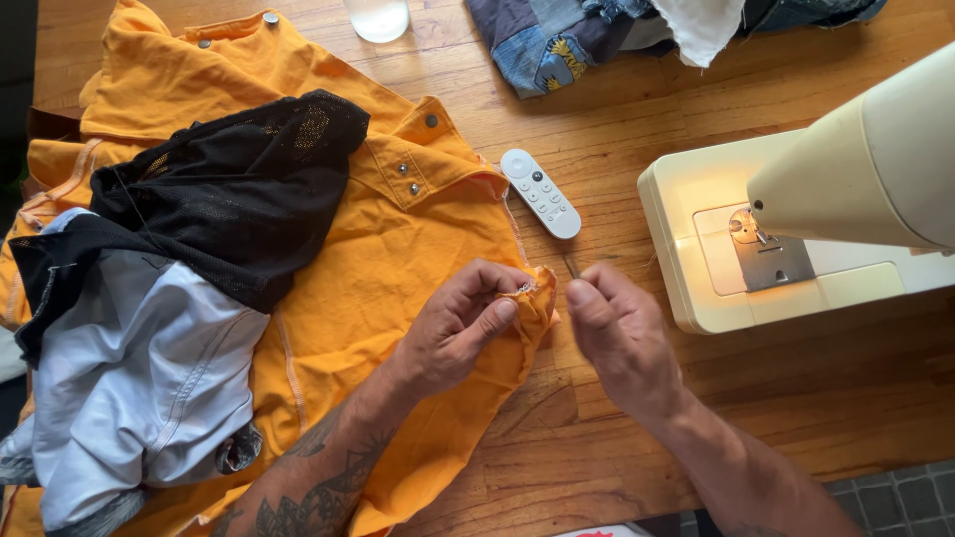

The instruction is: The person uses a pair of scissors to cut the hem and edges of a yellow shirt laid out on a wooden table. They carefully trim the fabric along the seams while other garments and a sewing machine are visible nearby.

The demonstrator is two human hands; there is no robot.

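Observation:
An orange garment (398,249) with metal snap buttons lies spread on the wooden table (617,119). My left hand (463,323) pinches its frayed right edge between thumb and fingers. My right hand (617,333) is just to the right of that edge, fingers closed on a thin metal tool (571,265), perhaps a seam ripper, whose tip points up toward the remote.
Black mesh fabric (239,189) and a pale blue garment (129,388) lie on the orange one at left. A white remote (540,193) rests beside the collar. A cream sewing machine (796,219) with its lamp on stands at right. A glass (378,18) and patchwork denim (557,40) sit at the far edge.

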